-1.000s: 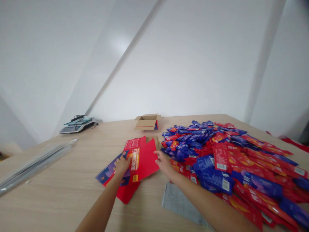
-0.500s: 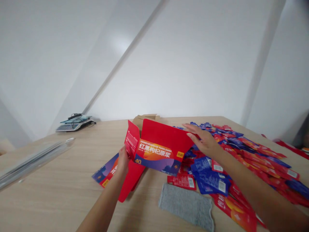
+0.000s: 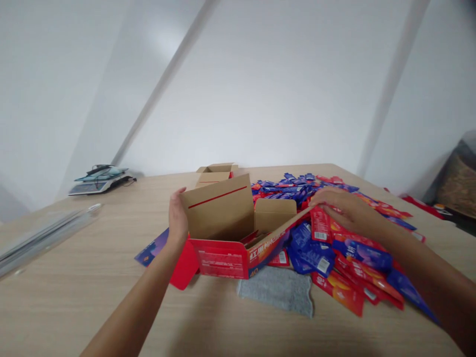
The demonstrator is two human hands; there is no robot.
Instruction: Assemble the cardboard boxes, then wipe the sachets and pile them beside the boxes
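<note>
A red and purple cardboard box (image 3: 223,260) with a plain brown inside is spread open above the table, its flaps apart. My left hand (image 3: 178,217) grips its left wall, fingers mostly behind the board. On the other side, my right hand (image 3: 336,207) pinches the far end of the right flap. Underneath and to the left lies flattened printed red and purple cardboard (image 3: 185,270). A grey knitted cloth piece (image 3: 278,291) rests on the table just in front of the box.
Red and blue pouches (image 3: 312,250) lie heaped across the right of the wooden table (image 3: 89,277). Behind the box stands another open brown box (image 3: 217,170). A scale with items on it (image 3: 100,181) and plastic-wrapped rods (image 3: 48,238) lie at left.
The box has turned from showing its printed front to showing its brown inside, and its walls have spread apart. My left hand has moved up and left; my right hand has shifted right.
</note>
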